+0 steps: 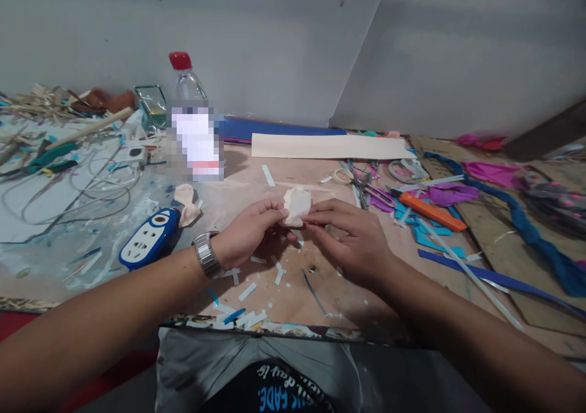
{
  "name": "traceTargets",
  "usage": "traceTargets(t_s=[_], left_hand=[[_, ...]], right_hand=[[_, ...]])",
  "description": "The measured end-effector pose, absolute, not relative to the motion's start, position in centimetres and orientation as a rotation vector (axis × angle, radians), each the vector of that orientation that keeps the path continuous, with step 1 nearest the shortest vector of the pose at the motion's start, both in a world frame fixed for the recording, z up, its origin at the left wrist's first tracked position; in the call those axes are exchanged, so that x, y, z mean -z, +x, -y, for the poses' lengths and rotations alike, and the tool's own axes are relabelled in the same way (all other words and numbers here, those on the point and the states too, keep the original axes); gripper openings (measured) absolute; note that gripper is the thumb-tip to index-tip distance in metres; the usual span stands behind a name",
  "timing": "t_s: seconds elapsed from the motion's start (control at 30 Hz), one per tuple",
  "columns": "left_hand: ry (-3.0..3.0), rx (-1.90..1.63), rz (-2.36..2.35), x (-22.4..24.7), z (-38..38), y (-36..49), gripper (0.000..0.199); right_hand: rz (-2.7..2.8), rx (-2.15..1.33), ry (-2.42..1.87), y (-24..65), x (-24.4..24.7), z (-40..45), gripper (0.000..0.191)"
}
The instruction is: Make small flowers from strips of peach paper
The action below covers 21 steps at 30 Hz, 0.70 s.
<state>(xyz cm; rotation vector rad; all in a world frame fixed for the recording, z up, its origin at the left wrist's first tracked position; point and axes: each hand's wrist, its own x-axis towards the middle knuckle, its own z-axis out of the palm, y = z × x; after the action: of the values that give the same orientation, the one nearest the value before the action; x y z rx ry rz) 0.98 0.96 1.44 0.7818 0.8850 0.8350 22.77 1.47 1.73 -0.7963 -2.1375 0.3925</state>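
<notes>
Between my hands, above the middle of the table, is a small cream-coloured piece with ruffled edges (pixel 297 205), like crinkled paper or a petal. My left hand (pixel 254 229) pinches its left edge between thumb and fingers; a metal watch sits on that wrist. At the piece's lower right edge, the fingertips of my right hand (pixel 350 233) are closed on it. Whether anything else lies beneath the piece is hidden. A similar peach crinkled piece (pixel 186 202) lies on the table to the left, beside a blue and white power socket (pixel 149 239).
A bottle with a red cap (pixel 180 61) stands at the back left. Behind my hands lies a long cream paper strip (pixel 329 146). To the right are scissors (pixel 366 187), an orange cutter knife (pixel 433 212) and coloured scraps. Green-handled pliers (pixel 52 157) and cables lie left. White offcuts (pixel 248 291) are scattered in front.
</notes>
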Motion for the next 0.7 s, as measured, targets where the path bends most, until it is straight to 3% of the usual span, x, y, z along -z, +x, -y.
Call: traceTargets(t_s=[0.33, 0.7], left_hand=[[0.816, -0.721, -0.876, -1.54, -0.9, 0.76, 0.017], [0.793, -0.723, -0.852, -1.63, -0.87, 0.79, 0.019]], right_hand=[[2.235, -0.548, -0.832, 22.9, -1.68, -1.59, 0.015], [2.25, -0.49, -0.833, 22.84, -1.83, -1.59, 0.014]])
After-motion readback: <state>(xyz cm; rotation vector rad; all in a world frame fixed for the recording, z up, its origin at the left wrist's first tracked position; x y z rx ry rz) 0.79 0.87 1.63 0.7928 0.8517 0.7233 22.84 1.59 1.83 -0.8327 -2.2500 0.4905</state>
